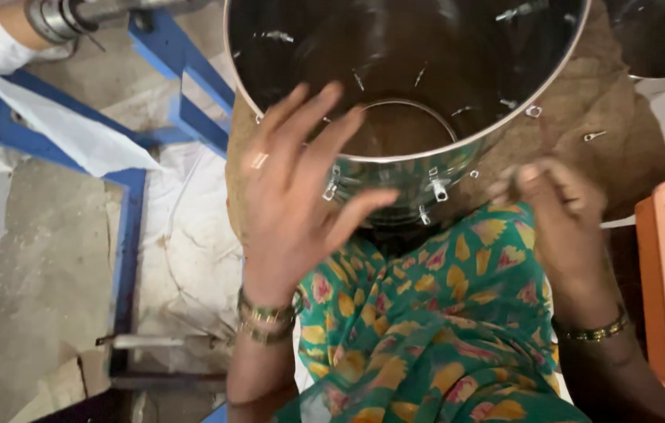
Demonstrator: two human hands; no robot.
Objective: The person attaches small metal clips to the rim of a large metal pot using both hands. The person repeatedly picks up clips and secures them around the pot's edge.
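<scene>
Burlap mat (622, 149) — steel drum (403, 94) between hands

no packages, labels, signs, screens visible

drum (395, 168): large shiny steel cylinder; open mouth tilted toward the viewer; dark inside; lower rim resting against the lap
clips (438, 188): small metal fittings spaced along the drum's outer wall just below the rim
</scene>
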